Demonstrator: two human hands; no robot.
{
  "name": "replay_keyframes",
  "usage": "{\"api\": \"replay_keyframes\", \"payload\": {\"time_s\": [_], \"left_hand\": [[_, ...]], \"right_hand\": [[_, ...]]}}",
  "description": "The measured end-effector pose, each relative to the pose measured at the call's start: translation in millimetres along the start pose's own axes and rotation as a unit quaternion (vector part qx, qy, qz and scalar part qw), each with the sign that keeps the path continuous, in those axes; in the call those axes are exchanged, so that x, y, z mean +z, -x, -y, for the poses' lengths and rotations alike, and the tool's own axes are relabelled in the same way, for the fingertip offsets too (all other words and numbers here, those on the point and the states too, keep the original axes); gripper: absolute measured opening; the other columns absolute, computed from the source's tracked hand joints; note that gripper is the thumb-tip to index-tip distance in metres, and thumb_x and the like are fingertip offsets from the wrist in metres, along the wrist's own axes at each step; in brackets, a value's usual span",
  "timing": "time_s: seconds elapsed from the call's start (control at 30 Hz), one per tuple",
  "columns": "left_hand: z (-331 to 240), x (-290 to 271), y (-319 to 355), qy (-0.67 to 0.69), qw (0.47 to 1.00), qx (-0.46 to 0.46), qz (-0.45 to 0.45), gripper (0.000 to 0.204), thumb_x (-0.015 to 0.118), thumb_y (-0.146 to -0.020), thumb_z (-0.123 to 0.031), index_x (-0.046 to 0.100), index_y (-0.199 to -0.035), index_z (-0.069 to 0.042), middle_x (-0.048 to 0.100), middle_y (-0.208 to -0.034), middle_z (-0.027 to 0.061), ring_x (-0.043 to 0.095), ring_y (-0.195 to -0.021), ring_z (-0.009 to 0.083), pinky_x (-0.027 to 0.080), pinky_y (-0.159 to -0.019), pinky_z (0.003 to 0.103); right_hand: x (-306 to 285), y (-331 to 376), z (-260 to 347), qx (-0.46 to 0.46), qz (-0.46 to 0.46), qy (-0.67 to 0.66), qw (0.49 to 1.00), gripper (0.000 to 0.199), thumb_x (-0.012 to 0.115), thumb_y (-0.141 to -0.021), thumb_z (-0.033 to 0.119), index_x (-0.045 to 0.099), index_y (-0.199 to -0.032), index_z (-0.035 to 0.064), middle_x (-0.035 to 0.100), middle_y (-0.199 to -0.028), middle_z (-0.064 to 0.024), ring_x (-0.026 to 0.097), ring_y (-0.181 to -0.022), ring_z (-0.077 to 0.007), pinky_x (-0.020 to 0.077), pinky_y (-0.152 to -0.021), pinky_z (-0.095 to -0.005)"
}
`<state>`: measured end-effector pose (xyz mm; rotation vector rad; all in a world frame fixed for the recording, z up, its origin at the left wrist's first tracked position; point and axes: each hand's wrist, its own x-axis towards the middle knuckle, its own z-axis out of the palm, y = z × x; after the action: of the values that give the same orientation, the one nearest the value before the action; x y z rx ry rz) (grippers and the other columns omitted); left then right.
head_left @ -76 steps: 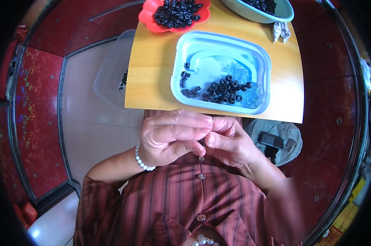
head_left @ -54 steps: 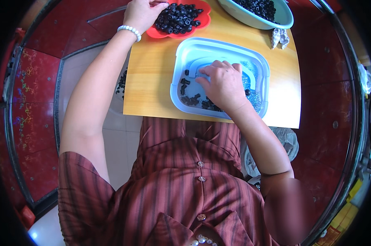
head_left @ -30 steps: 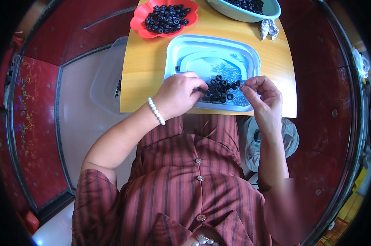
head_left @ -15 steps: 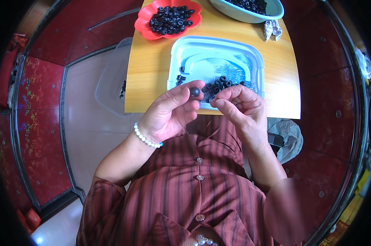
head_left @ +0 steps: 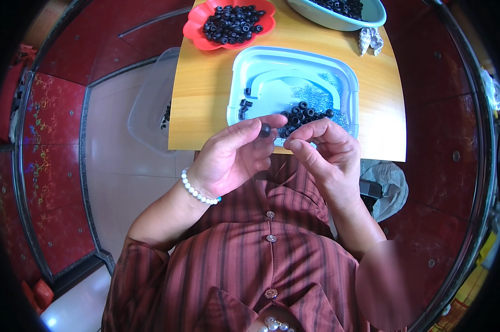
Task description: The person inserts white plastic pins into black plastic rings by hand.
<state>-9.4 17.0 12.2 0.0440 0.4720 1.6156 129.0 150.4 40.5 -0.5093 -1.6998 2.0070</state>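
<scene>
Head view: grips a round black piece (head_left: 266, 131) in the left hand (head_left: 228, 152), at the near edge of the bench (head_left: 203, 99); closes the right hand (head_left: 328, 152) to a pinch just right of it, apart; cannot tell what, if anything, is pinched.

Your head camera looks down now, fisheye-wide, close above your striped shirt (head_left: 230, 265), facing the table (head_left: 203, 97) ahead.
</scene>
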Motion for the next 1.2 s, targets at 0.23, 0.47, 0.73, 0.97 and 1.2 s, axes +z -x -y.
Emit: {"api": "replay_keyframes", "payload": {"time_s": [0.23,0.47,0.73,0.97,1.2], "left_hand": [[5.6,-1.6,0.0,0.010,0.998,0.038,-0.047,0.027,0.056,-0.092,-0.014,0.056,-0.118,-0.006,0.061,-0.108,0.0060,0.061,-0.089,0.0100,0.051,-0.073,0.024],[8.0,-0.2,3.0,-0.007,0.998,0.043,-0.035,0.026,0.060,-0.088,-0.005,0.059,-0.114,-0.005,0.063,-0.108,0.0083,0.064,-0.094,0.0160,0.055,-0.081,0.026],[10.8,-3.4,7.4,-0.031,0.997,0.045,-0.055,0.024,0.060,-0.087,-0.003,0.061,-0.111,-0.004,0.064,-0.104,0.0084,0.065,-0.092,0.0175,0.056,-0.080,0.027],[15.2,-9.9,11.4,-0.101,0.993,0.048,-0.036,0.024,0.060,-0.088,-0.005,0.060,-0.111,-0.003,0.064,-0.100,0.0116,0.065,-0.085,0.0188,0.056,-0.074,0.029],[17.6,-30.9,17.0,-0.011,0.999,-0.024,0.029,0.029,0.057,-0.090,-0.009,0.055,-0.119,-0.001,0.060,-0.103,0.0108,0.061,-0.087,0.0160,0.055,-0.075,0.028]], "right_hand": [[0.2,3.1,0.4,-0.005,-0.002,-0.004,1.000,0.006,0.067,-0.081,0.001,0.064,-0.086,0.0002,0.062,-0.085,-0.0024,0.055,-0.079,-0.0076,0.0447,-0.071,-0.0228],[3.2,-1.9,-4.0,-0.130,-0.019,0.162,0.978,0.011,0.069,-0.074,-0.001,0.063,-0.083,0.0017,0.064,-0.076,-0.0050,0.058,-0.067,-0.0132,0.0447,-0.066,-0.0267],[2.7,-5.1,1.5,-0.198,0.022,0.291,0.936,0.012,0.071,-0.071,0.001,0.063,-0.077,0.0055,0.063,-0.074,-0.0058,0.059,-0.067,-0.0227,0.0426,-0.066,-0.0318],[-1.7,-6.3,-9.2,0.104,0.073,-0.018,0.992,0.022,0.069,-0.076,-0.004,0.054,-0.089,0.0046,0.059,-0.081,-0.0012,0.057,-0.073,-0.0116,0.0426,-0.062,-0.0250],[-13.9,-26.5,-2.9,0.212,0.227,-0.120,0.943,0.016,0.066,-0.081,-0.004,0.054,-0.092,0.0006,0.060,-0.087,-0.0040,0.062,-0.083,-0.0129,0.0496,-0.073,-0.0264]]}}
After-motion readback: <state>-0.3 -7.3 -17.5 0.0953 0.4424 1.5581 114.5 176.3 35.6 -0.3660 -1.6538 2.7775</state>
